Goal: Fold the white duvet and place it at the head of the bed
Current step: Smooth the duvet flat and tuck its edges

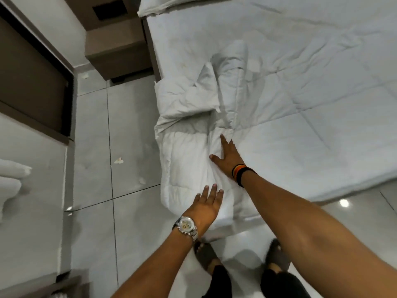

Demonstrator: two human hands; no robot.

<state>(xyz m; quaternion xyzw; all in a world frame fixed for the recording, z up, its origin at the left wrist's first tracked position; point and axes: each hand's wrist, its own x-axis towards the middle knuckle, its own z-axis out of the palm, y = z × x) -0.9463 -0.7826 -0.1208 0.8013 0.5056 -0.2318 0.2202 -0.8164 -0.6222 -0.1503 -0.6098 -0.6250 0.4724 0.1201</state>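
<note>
No readable writing or brand anywhere; watch (185, 226) dial too blurred to read. White duvet (268, 87) spread over the bed, w/ a bunched, partly rolled edge (189, 151) hanging off the near corner toward the tiled floor (94, 147). Right hand (225, 157) w/ striped wristbands (239, 172) lies flat, fingers splayed, pressing on that bunched part, gripping nothing. Left hand (207, 204) also spread flat, just beside the roll's lower end; contact unclear
</note>
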